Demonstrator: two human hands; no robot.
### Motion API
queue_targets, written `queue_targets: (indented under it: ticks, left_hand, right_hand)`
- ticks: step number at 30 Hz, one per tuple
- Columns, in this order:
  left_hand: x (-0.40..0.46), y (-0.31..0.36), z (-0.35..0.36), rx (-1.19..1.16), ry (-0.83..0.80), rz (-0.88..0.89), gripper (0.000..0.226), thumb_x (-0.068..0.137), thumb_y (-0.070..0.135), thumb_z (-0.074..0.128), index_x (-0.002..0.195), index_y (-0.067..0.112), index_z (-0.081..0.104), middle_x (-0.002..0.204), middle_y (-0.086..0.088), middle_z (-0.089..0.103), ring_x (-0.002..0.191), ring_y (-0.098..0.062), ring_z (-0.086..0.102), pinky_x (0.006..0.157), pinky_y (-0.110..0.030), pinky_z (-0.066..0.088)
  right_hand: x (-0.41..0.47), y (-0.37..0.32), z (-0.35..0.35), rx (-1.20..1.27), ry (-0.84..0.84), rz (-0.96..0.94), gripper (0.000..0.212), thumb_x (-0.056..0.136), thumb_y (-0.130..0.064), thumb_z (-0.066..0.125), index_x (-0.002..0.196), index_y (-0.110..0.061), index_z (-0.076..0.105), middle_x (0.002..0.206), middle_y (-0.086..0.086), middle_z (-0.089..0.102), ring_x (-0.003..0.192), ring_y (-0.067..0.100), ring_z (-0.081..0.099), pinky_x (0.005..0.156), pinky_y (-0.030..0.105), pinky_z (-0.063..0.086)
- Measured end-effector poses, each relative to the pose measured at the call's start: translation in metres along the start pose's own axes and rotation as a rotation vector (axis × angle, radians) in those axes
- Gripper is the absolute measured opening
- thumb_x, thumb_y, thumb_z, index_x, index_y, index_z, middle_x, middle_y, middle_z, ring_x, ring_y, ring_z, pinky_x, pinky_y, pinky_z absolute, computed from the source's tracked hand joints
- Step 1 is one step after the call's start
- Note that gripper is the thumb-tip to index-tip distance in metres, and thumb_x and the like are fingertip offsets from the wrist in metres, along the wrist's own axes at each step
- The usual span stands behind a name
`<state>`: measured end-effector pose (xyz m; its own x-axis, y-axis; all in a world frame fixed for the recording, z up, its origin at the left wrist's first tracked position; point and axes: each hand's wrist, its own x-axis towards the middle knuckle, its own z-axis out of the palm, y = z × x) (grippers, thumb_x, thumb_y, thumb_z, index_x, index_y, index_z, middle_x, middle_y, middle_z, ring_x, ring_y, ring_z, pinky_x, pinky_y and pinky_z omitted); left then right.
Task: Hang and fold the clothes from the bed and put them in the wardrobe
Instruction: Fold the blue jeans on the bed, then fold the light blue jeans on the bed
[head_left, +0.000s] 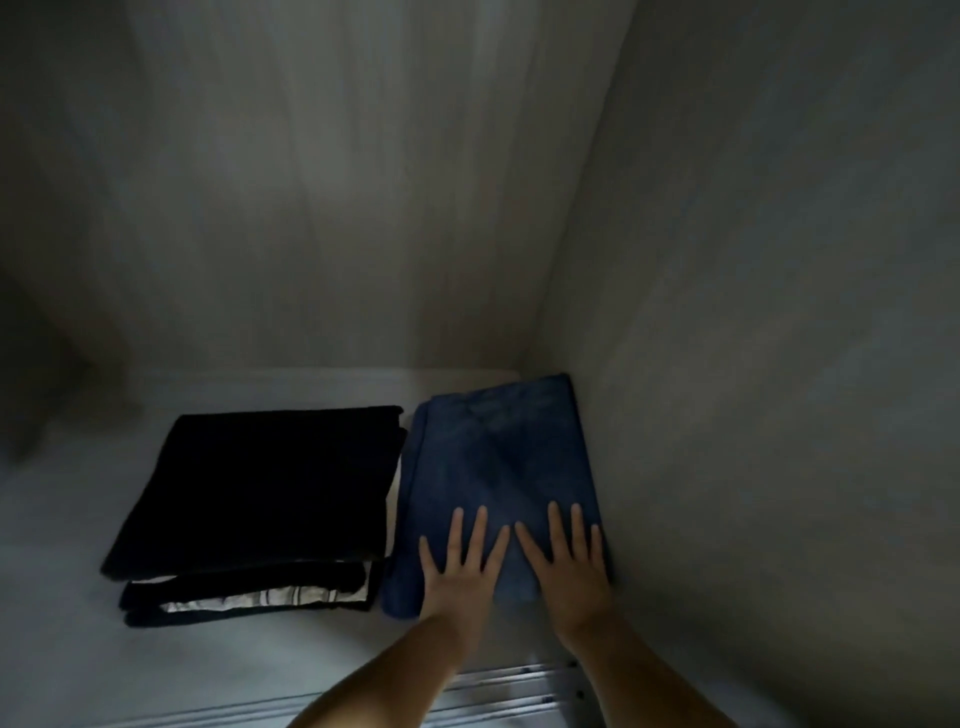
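Note:
A folded blue garment lies on the white wardrobe shelf, tucked into the right corner against the side wall. My left hand lies flat on its near left part with the fingers spread and straight. My right hand lies flat beside it on the near right part, fingers spread too. Left of the blue garment sits a stack of folded dark clothes, with a black piece on top and a striped white piece showing at the front edge.
The wardrobe's back wall and right side wall close in the shelf. Bare shelf lies left of and in front of the dark stack. A metal rail runs along the shelf's front edge, under my forearms.

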<state>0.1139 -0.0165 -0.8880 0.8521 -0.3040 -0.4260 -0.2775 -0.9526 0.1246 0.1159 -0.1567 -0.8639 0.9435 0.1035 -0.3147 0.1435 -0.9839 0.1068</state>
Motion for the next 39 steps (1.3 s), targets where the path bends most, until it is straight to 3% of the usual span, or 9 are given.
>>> queue_targets:
  ticks: [2,3,7,11,15,23,28,34,39]
  left_hand:
    - [-0.010,-0.005,-0.014,-0.017,-0.120,0.036,0.081,0.098,0.018,0.042,0.148,0.028,-0.021,0.147,-0.003,-0.041,0.137,-0.032,-0.034,0.109,-0.067,-0.003]
    - [-0.019,-0.008,-0.026,-0.030,-0.191,0.059,0.081,0.097,0.016,0.044,0.150,0.027,-0.016,0.151,-0.003,-0.037,0.140,-0.031,-0.031,0.109,-0.066,-0.003]
    - [-0.068,-0.023,-0.112,-0.055,-0.155,0.100,0.067,0.096,0.018,0.044,0.153,0.021,0.009,0.160,-0.010,-0.002,0.148,-0.026,-0.003,0.115,-0.054,0.010]
    - [-0.111,-0.029,-0.231,-0.045,0.034,0.064,0.049,0.098,0.022,0.037,0.146,0.016,0.030,0.145,-0.013,0.038,0.131,-0.030,0.037,0.102,-0.041,0.035]
    - [-0.170,-0.012,-0.350,-0.038,0.187,0.047,0.035,0.101,0.024,0.036,0.132,0.014,0.048,0.132,-0.011,0.052,0.117,-0.027,0.050,0.089,-0.037,0.041]
    - [-0.288,0.010,-0.521,-0.111,0.217,0.066,0.033,0.100,0.030,0.033,0.105,0.012,0.060,0.111,-0.010,0.064,0.098,-0.026,0.059,0.066,-0.028,0.036]
    - [-0.342,0.014,-0.577,0.033,0.190,0.167,0.034,0.098,0.036,0.037,0.100,0.013,0.063,0.107,-0.008,0.064,0.094,-0.027,0.060,0.072,-0.030,0.047]
    - [-0.398,0.055,-0.584,0.069,0.171,0.256,0.026,0.094,0.037,0.042,0.079,0.020,0.055,0.081,0.000,0.058,0.075,-0.025,0.055,0.061,-0.027,0.037]
    - [-0.432,0.121,-0.561,0.169,0.093,0.496,0.023,0.094,0.033,0.042,0.078,0.020,0.051,0.094,-0.006,0.065,0.092,-0.030,0.060,0.069,-0.030,0.040]
  right_hand:
    - [-0.014,-0.008,-0.029,-0.013,-0.214,0.012,0.076,0.099,-0.028,0.042,0.150,-0.029,-0.015,0.159,0.020,-0.008,0.142,0.037,-0.024,0.117,0.052,-0.004]
    - [-0.018,-0.009,-0.039,-0.026,-0.285,0.012,0.066,0.102,-0.026,0.035,0.152,-0.029,-0.008,0.159,0.016,-0.014,0.144,0.038,-0.019,0.118,0.054,0.000]
    - [-0.034,-0.012,-0.124,0.035,-0.429,-0.042,0.054,0.101,-0.019,0.040,0.152,-0.018,0.020,0.157,0.012,0.022,0.142,0.032,0.025,0.113,0.045,0.026]
    - [-0.065,-0.010,-0.256,0.104,-0.216,-0.055,0.039,0.104,-0.018,0.026,0.141,-0.012,0.038,0.145,0.010,0.043,0.130,0.026,0.044,0.103,0.036,0.036]
    - [-0.116,-0.010,-0.378,0.071,-0.021,-0.076,0.033,0.103,-0.014,0.029,0.125,-0.012,0.053,0.122,0.010,0.062,0.110,0.025,0.059,0.072,0.028,0.036]
    - [-0.209,-0.004,-0.543,0.185,0.112,-0.027,0.034,0.101,-0.032,0.034,0.106,-0.012,0.061,0.108,0.009,0.066,0.099,0.029,0.062,0.069,0.030,0.038]
    - [-0.264,-0.013,-0.589,0.270,0.130,0.044,0.035,0.100,-0.035,0.034,0.106,-0.015,0.062,0.109,0.010,0.064,0.100,0.031,0.060,0.069,0.030,0.039]
    - [-0.343,-0.005,-0.569,0.328,0.099,0.112,0.033,0.098,-0.029,0.035,0.098,-0.013,0.064,0.105,0.010,0.065,0.094,0.031,0.060,0.067,0.028,0.038]
    - [-0.414,0.034,-0.553,0.296,0.019,0.212,0.035,0.100,-0.027,0.035,0.112,-0.011,0.064,0.112,0.012,0.065,0.103,0.032,0.061,0.074,0.032,0.044]
